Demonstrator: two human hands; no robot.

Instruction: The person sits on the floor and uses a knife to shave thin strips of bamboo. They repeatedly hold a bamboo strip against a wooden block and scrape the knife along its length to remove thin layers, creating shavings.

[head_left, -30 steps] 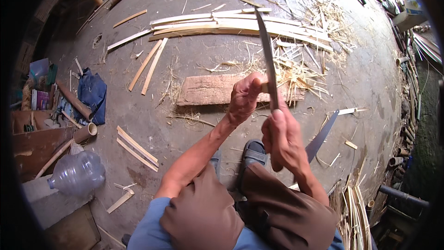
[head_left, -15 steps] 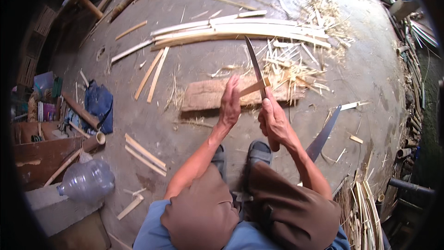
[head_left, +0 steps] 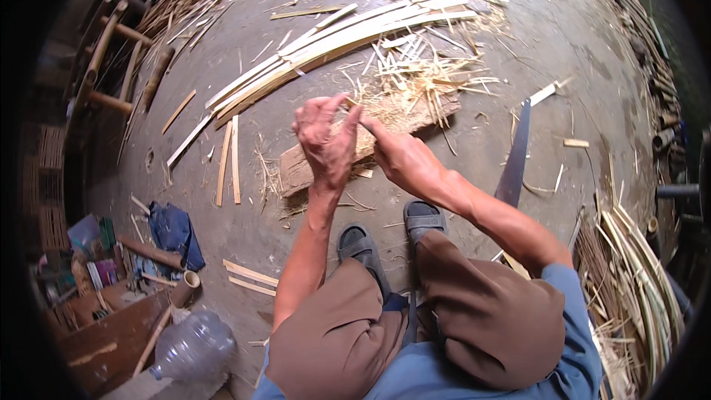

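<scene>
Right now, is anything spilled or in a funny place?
Yes. Pale shavings are heaped messily on the wooden plank and spill onto the floor. A metal blade also lies on the floor right of the plank, which looks odd because somebody might step on it.

Rough wooden block [head_left: 296, 172], smooth metal blade [head_left: 516, 152], glossy plastic bottle [head_left: 194, 344].

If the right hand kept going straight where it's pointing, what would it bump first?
Most likely the bare left hand: the bare right hand points toward the picture's upper left, where that hand is. Depth is unclear, so it might pass above or below.
</scene>
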